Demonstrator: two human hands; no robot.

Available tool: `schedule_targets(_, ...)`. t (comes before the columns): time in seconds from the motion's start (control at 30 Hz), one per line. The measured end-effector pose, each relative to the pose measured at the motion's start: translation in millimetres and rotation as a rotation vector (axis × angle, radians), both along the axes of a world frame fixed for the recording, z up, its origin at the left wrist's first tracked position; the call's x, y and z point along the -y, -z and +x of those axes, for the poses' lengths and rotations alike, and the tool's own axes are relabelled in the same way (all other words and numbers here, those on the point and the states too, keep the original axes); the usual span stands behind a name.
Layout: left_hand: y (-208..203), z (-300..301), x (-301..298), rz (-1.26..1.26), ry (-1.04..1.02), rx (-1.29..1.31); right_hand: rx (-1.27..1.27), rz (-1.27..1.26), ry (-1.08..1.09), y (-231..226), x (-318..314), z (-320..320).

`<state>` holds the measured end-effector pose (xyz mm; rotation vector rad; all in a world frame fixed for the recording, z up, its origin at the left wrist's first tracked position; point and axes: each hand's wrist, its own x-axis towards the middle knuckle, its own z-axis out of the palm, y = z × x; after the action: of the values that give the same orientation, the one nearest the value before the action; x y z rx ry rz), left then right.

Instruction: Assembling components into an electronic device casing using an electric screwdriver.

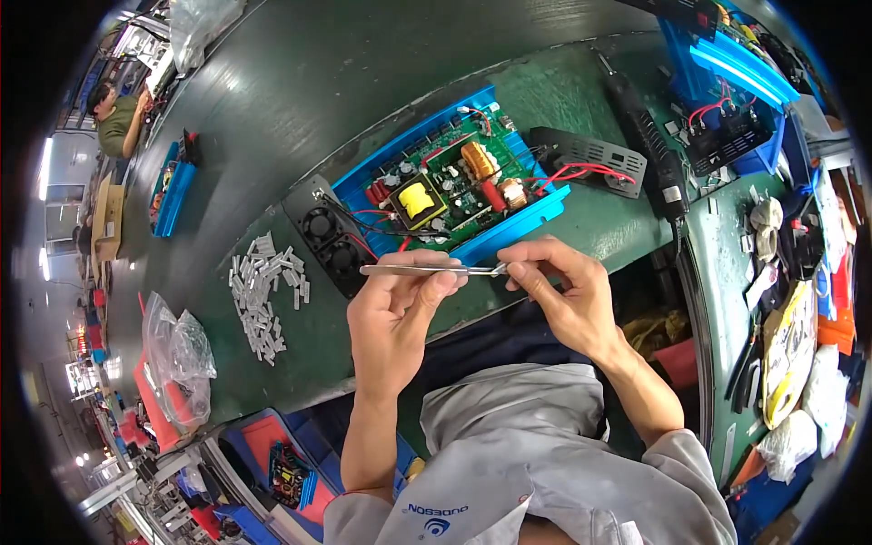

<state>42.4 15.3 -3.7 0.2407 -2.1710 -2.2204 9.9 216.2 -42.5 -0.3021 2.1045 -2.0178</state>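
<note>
My left hand (397,307) is closed around a pair of metal tweezers (413,270), whose tips point right. At those tips my right hand (568,292) pinches a small pale piece (500,269), too small to name. Just beyond both hands lies an open blue metal housing (509,238) with a green circuit board (454,173) inside. The board carries a yellow-wrapped transformer (419,203) and a copper coil (479,161). A black end panel with two fans (329,238) lies at the housing's left, and a black slotted panel (599,163) with red wires at its right.
A pile of small clear-grey strips (263,295) lies left on the green table (272,118). A black electric screwdriver (640,136) stretches along the right. Clear plastic bags (182,354) sit at the left edge. Another blue housing (171,191) and a person (118,118) are farther left.
</note>
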Motion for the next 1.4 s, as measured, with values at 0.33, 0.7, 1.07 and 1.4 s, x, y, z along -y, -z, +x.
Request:
schedule_targets(0.33, 9.7, -6.7, 16.8, -0.576, -0.135, -0.37, -0.692, 0.669, 0.683, 4.3, -70.3, -39.6)
schedule_targets(0.7, 27.2, -24.5, 16.0, -0.841, 0.034, -0.609, -0.369, 0.954, 0.67, 5.8, -111.3, -22.9)
schedule_targets(1.07, 40.9, -25.6, 9.0, -0.838, -0.013, -0.525, 0.695, -0.161, 0.254, 37.8, -93.3, 139.5)
schedule_targets(1.4, 44.0, -25.0, 6.2, -0.864, -0.036, -0.537, 0.412, 0.159, -0.127, 26.4, -46.3, 115.0)
